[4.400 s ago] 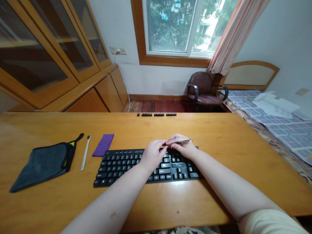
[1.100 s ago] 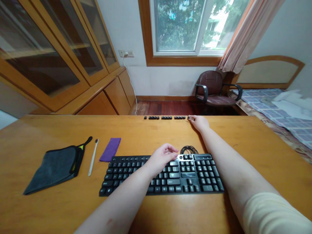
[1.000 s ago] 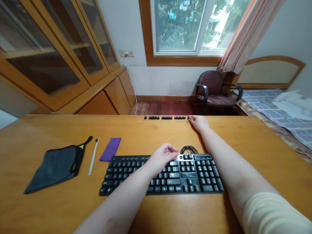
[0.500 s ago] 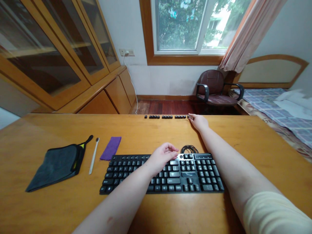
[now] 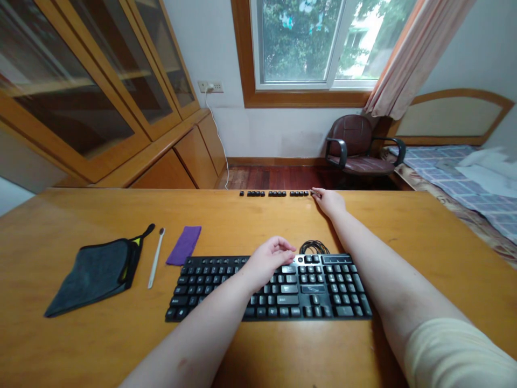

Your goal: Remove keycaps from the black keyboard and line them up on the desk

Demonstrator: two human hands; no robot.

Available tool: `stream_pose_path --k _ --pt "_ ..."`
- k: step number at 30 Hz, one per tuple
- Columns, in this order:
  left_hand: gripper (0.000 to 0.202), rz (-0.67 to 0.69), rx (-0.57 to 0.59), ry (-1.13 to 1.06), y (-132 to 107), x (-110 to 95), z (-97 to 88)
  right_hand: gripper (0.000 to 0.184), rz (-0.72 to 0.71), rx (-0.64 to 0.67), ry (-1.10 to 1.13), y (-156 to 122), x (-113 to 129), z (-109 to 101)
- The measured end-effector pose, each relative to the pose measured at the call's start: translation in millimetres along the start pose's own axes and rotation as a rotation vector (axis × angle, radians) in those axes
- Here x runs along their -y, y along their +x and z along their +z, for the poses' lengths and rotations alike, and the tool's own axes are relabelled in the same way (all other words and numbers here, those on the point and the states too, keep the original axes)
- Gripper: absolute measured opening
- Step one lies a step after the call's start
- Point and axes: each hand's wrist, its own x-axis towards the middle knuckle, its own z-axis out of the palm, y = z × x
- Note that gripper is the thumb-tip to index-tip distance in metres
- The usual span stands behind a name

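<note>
Running left to right, the keyboard (image 5: 270, 291) has its number pad (image 5: 343, 285) rightmost.

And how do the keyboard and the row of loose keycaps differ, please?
The keyboard is one large piece; the keycaps are small pieces set in separate groups. The keyboard lies nearer the person, under the left hand; the keycaps line the far edge of the desk, with the right hand at their right end. Both are black.

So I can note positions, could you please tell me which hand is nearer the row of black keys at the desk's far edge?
Right: the right hand is at the right end of the black keys; the left hand is well short of them, over the keyboard.
</note>
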Motion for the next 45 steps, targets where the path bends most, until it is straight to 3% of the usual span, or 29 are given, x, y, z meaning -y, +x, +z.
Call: stream_pose_path --k 16,22,26,30,33,36,40,45 --pt "0.032 0.015 0.005 0.04 -0.5 0.6 -0.7 0.045 0.032 -0.006 0.063 -0.9 -1.2 -2.8" --pt "0.03 0.035 0.006 0.086 -1.0 0.9 -0.4 0.04 -0.031 -0.187 0.32 -12.5 -10.6 -3.9" --pt "0.026 0.056 0.012 0.171 -1.8 -0.2 0.1 0.051 0.03 -0.292 0.604 -28.0 -13.3 -25.0" --pt "0.02 0.114 0.038 0.288 -2.4 0.6 0.9 0.058 0.075 -0.322 0.883 -65.0 13.5 -63.2" --pt "0.015 0.236 0.04 0.432 -6.1 2.1 3.7 0.056 0.01 -0.076 1.124 -106.5 44.9 -83.7" --pt "0.015 0.418 0.064 0.769 -14.8 3.2 9.6 0.043 -0.098 0.119 1.087 -139.8 62.6 -88.8" --pt "0.031 0.604 0.157 1.288 -25.9 10.5 18.2 0.03 -0.258 0.053 0.769 -151.5 60.8 -84.4" --pt "0.053 0.613 0.161 1.544 -25.5 24.9 20.7 0.026 -0.293 0.141 0.694 -146.1 60.3 -81.2"
